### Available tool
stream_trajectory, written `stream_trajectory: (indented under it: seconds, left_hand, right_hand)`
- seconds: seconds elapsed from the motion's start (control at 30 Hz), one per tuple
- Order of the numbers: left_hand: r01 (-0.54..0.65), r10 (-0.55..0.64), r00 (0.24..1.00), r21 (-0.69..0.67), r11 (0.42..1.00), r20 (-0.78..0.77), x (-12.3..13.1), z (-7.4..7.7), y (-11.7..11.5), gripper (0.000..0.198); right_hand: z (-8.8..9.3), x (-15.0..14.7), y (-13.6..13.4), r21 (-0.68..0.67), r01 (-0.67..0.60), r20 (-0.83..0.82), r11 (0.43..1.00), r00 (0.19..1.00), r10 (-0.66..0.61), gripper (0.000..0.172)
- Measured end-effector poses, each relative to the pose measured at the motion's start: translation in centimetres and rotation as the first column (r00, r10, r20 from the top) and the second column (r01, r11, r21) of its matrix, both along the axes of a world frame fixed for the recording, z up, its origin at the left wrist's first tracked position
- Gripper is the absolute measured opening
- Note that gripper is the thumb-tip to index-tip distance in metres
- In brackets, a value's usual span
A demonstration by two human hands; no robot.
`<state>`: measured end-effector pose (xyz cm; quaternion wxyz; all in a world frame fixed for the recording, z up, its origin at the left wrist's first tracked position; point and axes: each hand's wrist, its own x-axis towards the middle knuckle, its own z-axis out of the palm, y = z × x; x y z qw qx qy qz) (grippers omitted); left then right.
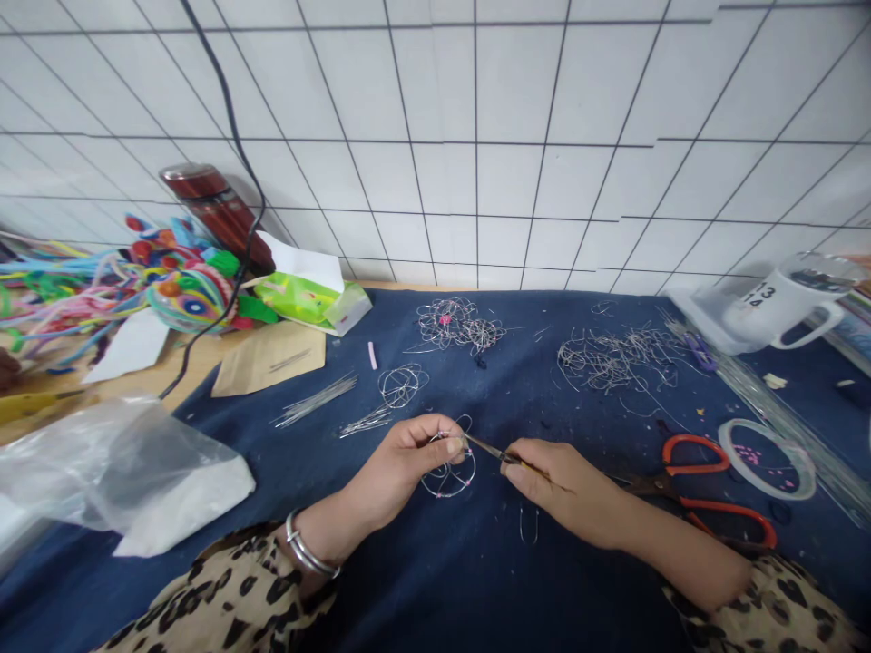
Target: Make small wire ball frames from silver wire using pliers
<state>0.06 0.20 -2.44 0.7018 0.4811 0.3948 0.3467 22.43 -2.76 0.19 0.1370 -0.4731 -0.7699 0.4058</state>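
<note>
Near the middle of the blue cloth (pixel 381 580), my left hand (pixel 398 472) pinches a round wire frame (pixel 455 494) with small pink beads on it. My right hand (pixel 564 490) is closed around thin-nosed pliers (pixel 491 449), whose tips meet the frame's upper right beside my left thumb. Two slim wire loops (pixel 529 526) show just below my right hand. Behind my left hand lie a loose wire ring shape (pixel 401 386) and a bundle of short wires (pixel 367 421).
Tangled wire piles (pixel 455 325) lie at the back. Orange-handled scissors (pixel 694 455) and a round dish of pink beads (pixel 768 458) are right, below a white mug (pixel 793 304). A plastic bag (pixel 129 472), red flask (pixel 218 213) and black cable stand left.
</note>
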Motion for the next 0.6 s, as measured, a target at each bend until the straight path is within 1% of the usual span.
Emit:
stream_trajectory:
  seconds: [0.13, 0.23, 0.33, 0.4, 0.5, 0.6]
  left_hand:
    - [0.024, -0.023, 0.999, -0.045, 0.999, 0.038, -0.01, -0.15, 0.03, 0.011]
    - [0.039, -0.036, 0.998, -0.06, 0.997, 0.05, 0.0, -0.22, 0.09, 0.011]
    - [0.039, -0.037, 0.998, -0.041, 0.998, 0.042, 0.01, -0.24, 0.14, 0.011]
    - [0.035, -0.034, 0.999, -0.016, 0.999, 0.03, -0.01, -0.26, 0.15, 0.011]
    - [0.027, -0.027, 1.0, 0.018, 0.999, 0.007, -0.07, -0.33, 0.15, 0.011]
    - [0.027, -0.027, 1.0, 0.033, 0.999, -0.005, -0.11, -0.37, 0.12, 0.012]
  right_hand:
    - [0.04, 0.21, 0.19, -0.074, -0.003, -0.067, 0.997, 0.998, -0.002, 0.032]
    - [0.15, 0.3, 0.25, -0.155, -0.001, -0.122, 0.988, 0.992, -0.018, 0.034]
    - [0.22, 0.3, 0.23, -0.284, 0.014, -0.169, 0.959, 0.984, -0.064, 0.034]
    - [0.22, 0.27, 0.17, -0.343, 0.024, -0.188, 0.939, 0.978, -0.094, 0.033]
    - [0.18, 0.26, 0.07, -0.363, 0.026, -0.198, 0.932, 0.975, -0.104, 0.033]
    - [0.12, 0.32, 0.05, -0.34, 0.019, -0.185, 0.94, 0.979, -0.087, 0.033]
